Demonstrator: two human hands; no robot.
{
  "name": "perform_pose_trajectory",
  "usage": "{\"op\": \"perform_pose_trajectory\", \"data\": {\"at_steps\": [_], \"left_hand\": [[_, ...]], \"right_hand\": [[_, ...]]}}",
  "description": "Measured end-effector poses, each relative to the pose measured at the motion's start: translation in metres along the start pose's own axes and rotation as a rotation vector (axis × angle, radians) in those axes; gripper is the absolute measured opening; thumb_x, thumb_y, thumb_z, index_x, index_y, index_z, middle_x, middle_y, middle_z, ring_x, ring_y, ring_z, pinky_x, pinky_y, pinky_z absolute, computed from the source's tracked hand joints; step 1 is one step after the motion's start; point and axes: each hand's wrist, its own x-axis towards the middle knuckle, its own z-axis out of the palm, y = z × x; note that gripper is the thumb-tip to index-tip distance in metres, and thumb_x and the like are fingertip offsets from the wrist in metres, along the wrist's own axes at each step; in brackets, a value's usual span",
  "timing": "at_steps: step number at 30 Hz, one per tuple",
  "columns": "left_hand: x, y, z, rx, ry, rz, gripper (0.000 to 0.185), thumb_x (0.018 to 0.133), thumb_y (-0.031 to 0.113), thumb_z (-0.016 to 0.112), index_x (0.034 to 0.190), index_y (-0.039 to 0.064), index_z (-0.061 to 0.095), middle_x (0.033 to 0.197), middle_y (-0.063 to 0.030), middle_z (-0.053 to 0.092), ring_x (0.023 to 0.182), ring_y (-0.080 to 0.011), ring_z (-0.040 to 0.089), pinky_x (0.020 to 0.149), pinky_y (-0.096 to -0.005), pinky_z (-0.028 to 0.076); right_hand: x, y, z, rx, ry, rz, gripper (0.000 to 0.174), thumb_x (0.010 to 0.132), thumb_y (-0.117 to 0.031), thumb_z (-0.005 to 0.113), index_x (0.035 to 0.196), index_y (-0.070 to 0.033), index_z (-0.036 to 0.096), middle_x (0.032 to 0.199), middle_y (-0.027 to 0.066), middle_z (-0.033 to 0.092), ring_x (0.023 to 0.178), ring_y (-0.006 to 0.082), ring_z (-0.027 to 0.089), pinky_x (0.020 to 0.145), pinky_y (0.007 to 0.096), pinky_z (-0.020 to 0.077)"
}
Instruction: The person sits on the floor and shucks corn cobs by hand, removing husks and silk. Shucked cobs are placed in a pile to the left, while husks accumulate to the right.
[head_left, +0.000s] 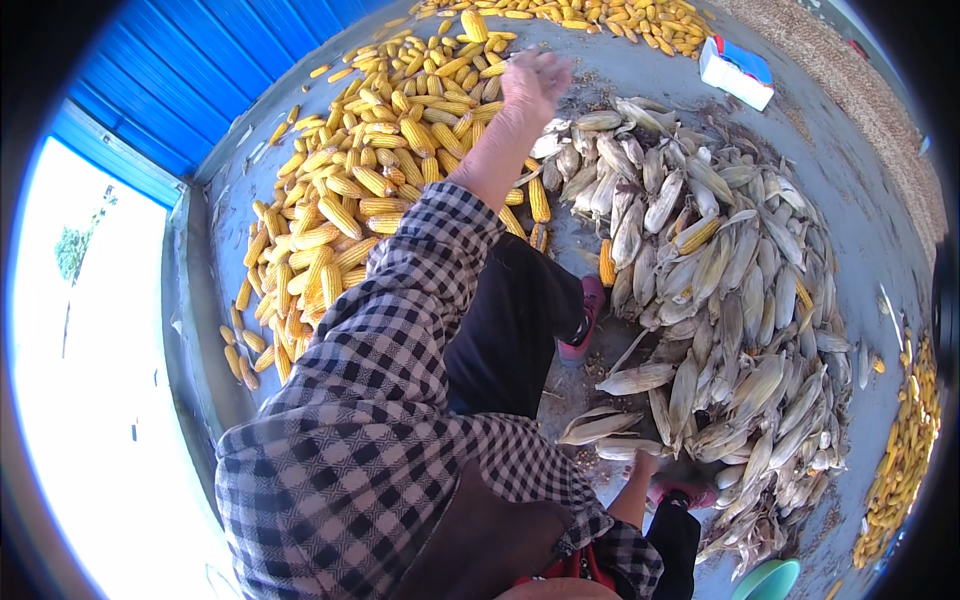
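Observation:
My left hand reaches out over the edge of a heap of bare yellow corn cobs, palm empty and fingers apart. One bright cob shows beyond that hand, larger than its neighbours; whether it is in the air or resting cannot be told. Down by my shoe, my right hand has its fingers around the end of a corn ear in its dry husk, partly hidden by the hand. That ear is at the near edge of a large pile of unhusked corn.
My pink shoes stand beside the unhusked pile on the grey concrete floor. More bare cobs lie at the right rim. A white and blue box, a green basin and a blue metal panel are around.

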Motion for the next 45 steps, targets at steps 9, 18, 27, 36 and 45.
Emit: {"op": "perform_pose_trajectory", "data": {"at_steps": [9, 18, 27, 36, 45], "left_hand": [[-0.088, -0.164, 0.006, 0.363, -0.65, -0.653, 0.013, 0.087, 0.016, 0.058, 0.089, 0.003, 0.063, 0.079, -0.0073, 0.065, 0.071, -0.0164, 0.061, 0.066, -0.0302, 0.048], [-0.164, -0.164, 0.051, 0.55, -0.728, -0.753, 0.013, 0.088, 0.016, 0.059, 0.092, 0.005, 0.063, 0.076, -0.002, 0.062, 0.068, -0.0126, 0.059, 0.065, -0.0267, 0.05], [-0.18, -0.199, 0.038, 0.666, -0.846, -0.825, 0.017, 0.088, 0.022, 0.058, 0.09, 0.006, 0.064, 0.077, -0.0028, 0.063, 0.067, -0.0142, 0.06, 0.062, -0.0286, 0.049], [-0.241, -0.241, 0.021, 1.209, -1.133, -0.652, 0.03, 0.086, 0.03, 0.064, 0.104, 0.006, 0.063, 0.091, -0.0083, 0.066, 0.077, -0.0144, 0.061, 0.064, -0.0269, 0.052], [-0.248, -0.218, 0.005, 1.413, -1.503, -0.24, 0.039, 0.081, 0.033, 0.059, 0.099, -0.001, 0.068, 0.075, -0.0142, 0.066, 0.065, -0.0202, 0.061, 0.065, -0.035, 0.05]], "right_hand": [[0.141, 0.127, 0.046, -0.03, 0.142, -0.283, 0.076, 0.077, -0.056, 0.058, 0.118, 0.008, 0.055, 0.121, 0.028, 0.054, 0.113, 0.0381, 0.052, 0.098, 0.0457, 0.0395], [0.033, 0.034, 0.057, 0.43, 0.137, 0.227, 0.059, 0.06, -0.018, 0.077, 0.11, 0.006, 0.058, 0.104, 0.0201, 0.063, 0.093, 0.0329, 0.064, 0.076, 0.0482, 0.054], [-0.082, -0.059, 0.034, 1.068, -0.401, -0.141, 0.051, 0.067, -0.006, 0.072, 0.115, -0.004, 0.053, 0.104, 0.0082, 0.06, 0.088, 0.0241, 0.061, 0.08, 0.043, 0.0516], [-0.194, -0.183, -0.066, 1.314, -0.574, -0.755, 0.051, 0.074, -0.01, 0.067, 0.12, 0.0, 0.048, 0.104, 0.0084, 0.058, 0.095, 0.0196, 0.057, 0.085, 0.0356, 0.047], [-0.239, -0.194, -0.061, 1.108, -0.39, -0.824, 0.057, 0.077, -0.006, 0.066, 0.128, 0.002, 0.042, 0.114, 0.0137, 0.055, 0.097, 0.0237, 0.058, 0.084, 0.0355, 0.0484]]}}
